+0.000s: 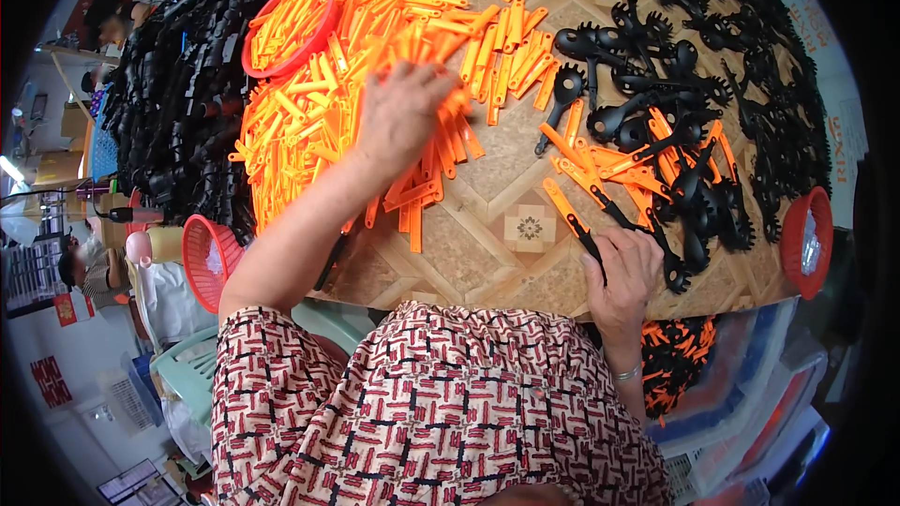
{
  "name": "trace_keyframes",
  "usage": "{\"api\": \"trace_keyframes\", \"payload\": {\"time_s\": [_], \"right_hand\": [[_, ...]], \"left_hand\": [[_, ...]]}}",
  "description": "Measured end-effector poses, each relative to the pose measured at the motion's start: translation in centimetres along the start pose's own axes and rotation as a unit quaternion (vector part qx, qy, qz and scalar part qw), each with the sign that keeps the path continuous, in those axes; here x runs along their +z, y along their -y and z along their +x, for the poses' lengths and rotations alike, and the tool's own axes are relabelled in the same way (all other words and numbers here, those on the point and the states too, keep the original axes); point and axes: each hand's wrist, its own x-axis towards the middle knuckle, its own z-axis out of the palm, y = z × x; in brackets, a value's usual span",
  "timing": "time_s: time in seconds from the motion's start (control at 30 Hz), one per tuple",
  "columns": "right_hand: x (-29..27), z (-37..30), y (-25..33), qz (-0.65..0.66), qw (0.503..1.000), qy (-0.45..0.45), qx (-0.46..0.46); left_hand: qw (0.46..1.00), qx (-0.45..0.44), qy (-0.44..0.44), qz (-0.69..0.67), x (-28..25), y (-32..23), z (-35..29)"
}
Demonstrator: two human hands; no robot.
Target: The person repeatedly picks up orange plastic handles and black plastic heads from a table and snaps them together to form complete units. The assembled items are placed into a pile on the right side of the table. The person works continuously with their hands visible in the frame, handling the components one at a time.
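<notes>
Left hand [403, 117] blurred over loose handles [305, 136], can't tell if gripping. Right hand [623, 274] pinches black stem [587, 238] near table [469, 262] edge, orange end [559, 199] attached. Joined pieces [636, 172] beside it look done. Tons of handles and bare spoons [568, 84] left, probably nowhere near finished.

Orange lettering [837, 155] is printed on the pale surface [837, 89] at far right; red block lettering [51, 382] is seen on the white wall [89, 351] at left.
</notes>
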Motion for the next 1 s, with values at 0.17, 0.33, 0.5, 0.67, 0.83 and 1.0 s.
{"api": "trace_keyframes", "payload": {"time_s": [0.17,0.33,0.5,0.67,0.83,1.0], "right_hand": [[-0.1,0.0,-0.1,0.002,1.000,-0.009,0.006],[0.5,-0.2,-0.4,-0.004,1.000,-0.024,-0.001],[0.9,-0.3,-0.6,-0.010,0.999,-0.043,-0.022],[1.0,-0.6,-0.6,-0.048,0.996,-0.031,-0.064],[0.8,-1.1,0.3,-0.082,0.989,-0.014,-0.125],[0.6,-0.2,1.4,-0.092,0.982,0.014,-0.162]], "left_hand": [[0.991,-0.103,-0.066,0.057,-0.5,4.3,4.6],[0.982,0.063,-0.074,-0.164,1.6,-3.4,3.9],[0.990,0.076,-0.026,-0.115,1.9,-7.9,2.5],[0.996,-0.053,-0.074,-0.005,-1.0,-4.5,-2.5],[0.965,0.116,-0.100,-0.213,-3.5,-9.7,-13.1],[0.945,0.139,-0.081,-0.284,-2.2,-11.5,-17.0]]}}
